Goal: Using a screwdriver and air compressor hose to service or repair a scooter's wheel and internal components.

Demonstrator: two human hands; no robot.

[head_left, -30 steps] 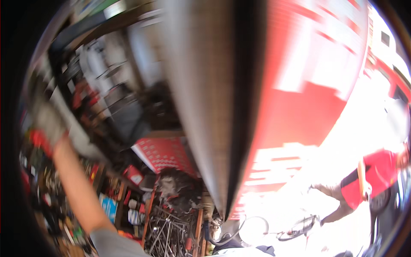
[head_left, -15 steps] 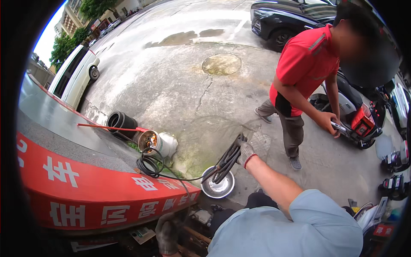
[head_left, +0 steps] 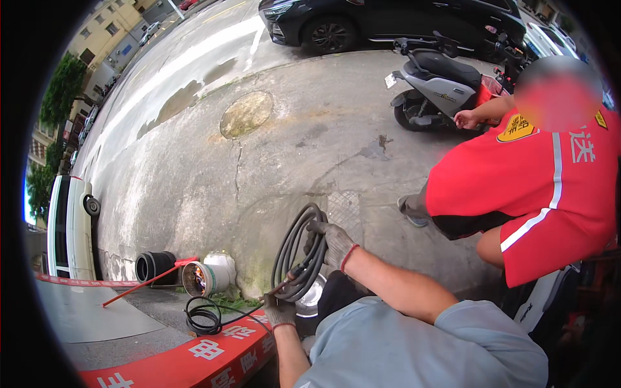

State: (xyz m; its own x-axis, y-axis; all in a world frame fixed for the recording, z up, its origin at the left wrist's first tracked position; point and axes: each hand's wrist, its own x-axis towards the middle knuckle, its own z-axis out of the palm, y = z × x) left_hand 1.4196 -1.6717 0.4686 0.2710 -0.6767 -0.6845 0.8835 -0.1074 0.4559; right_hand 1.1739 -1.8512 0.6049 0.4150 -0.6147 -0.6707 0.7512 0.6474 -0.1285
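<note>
the right hand (head_left: 333,244), in a grey knit glove, had its fingers clamped on a thick black coiled hose (head_left: 288,249), raised beside the red-fronted grey counter's (head_left: 116,320) edge. the grey-gloved left hand (head_left: 279,312) met the coil's lower end, its finger closure impossible to tell. a white plastic bucket (head_left: 220,277) contained unclear orange bits; a round silver bowl (head_left: 313,301) was partly hidden.
</note>
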